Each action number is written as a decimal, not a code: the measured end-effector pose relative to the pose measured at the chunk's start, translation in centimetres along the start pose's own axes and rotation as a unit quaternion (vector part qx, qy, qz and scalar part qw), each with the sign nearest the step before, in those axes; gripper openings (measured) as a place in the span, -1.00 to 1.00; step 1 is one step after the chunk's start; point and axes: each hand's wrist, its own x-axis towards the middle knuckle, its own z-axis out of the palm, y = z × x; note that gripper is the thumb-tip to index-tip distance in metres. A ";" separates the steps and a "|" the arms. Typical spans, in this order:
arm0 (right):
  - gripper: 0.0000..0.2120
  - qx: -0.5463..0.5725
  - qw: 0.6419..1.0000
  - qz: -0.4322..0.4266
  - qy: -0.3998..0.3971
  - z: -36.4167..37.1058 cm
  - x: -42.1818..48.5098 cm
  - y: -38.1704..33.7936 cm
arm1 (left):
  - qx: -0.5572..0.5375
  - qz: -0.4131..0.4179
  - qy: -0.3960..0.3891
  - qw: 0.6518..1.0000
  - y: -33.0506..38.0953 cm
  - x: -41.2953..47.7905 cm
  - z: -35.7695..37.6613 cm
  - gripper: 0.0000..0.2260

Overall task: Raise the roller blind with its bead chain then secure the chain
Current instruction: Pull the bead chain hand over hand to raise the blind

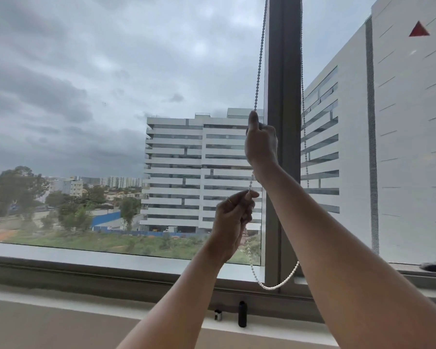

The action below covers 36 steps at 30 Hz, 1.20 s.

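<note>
Right of centre, the right hand (261, 144) is gripping the bead chain (259, 59), the left hand (233, 217) pinching it below. The glass (111, 122) is showing uncovered; securing is probably remaining.

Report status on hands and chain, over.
Right hand grips white bead chain high. Left hand pinches it lower. Blind out of view. Loop hangs free.

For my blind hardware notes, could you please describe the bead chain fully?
The bead chain is a loop of small whitish beads, seemingly plastic, hanging beside the dark window mullion. One strand runs taut from above into the right hand, which grips it, then to the left hand, which pinches it lower. Below, it sags in a slack curve and rises behind the right arm.
</note>
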 end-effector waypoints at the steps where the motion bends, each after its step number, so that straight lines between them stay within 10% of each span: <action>1: -0.44 0.001 1.000 -0.012 -0.007 0.1 -0.3 0.2 | 0.008 0.002 0.006 1.000 -0.2 -0.1 -0.2 -0.71; 30: -0.52 0.026 0.992 -0.005 -0.127 1.0 -9.7 9.5 | 0.076 0.027 0.019 0.997 7.3 7.2 2.8 -0.73; 36: -0.53 0.095 0.960 0.063 -0.257 -0.3 -9.3 11.4 | 0.049 0.079 0.006 0.996 5.5 6.3 0.7 -0.72</action>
